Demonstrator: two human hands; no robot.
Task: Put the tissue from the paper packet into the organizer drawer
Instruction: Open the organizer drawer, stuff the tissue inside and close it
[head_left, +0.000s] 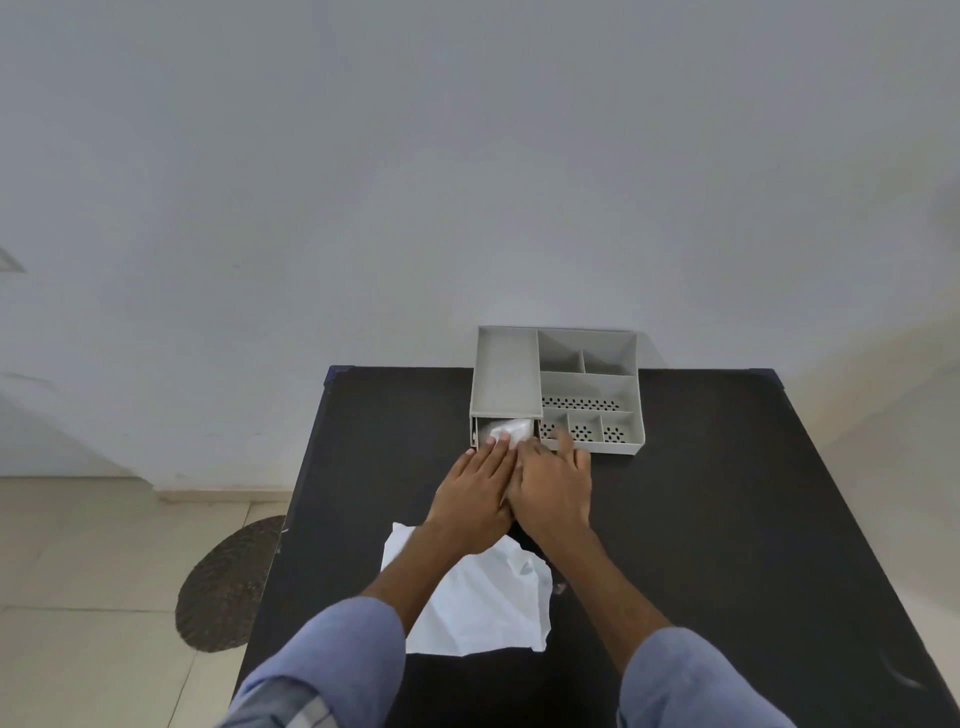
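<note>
Tissue (511, 431) sits crumpled in the organizer drawer (480, 431), just ahead of both hands' flat, extended fingers: left hand (475, 499) touching it, right hand (553, 493) alongside; paper packet (483, 603) lies behind on the surface (727, 519).

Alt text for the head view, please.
Two bare hands, left hand and right hand, press a crumpled white tissue into the open drawer of a grey plastic desk organizer on a black table; a flat white paper packet lies nearer.

A plain indoor room, likely a home: bare grey wall (467, 156), beige floor tiles (78, 545), dark table (701, 519).
</note>
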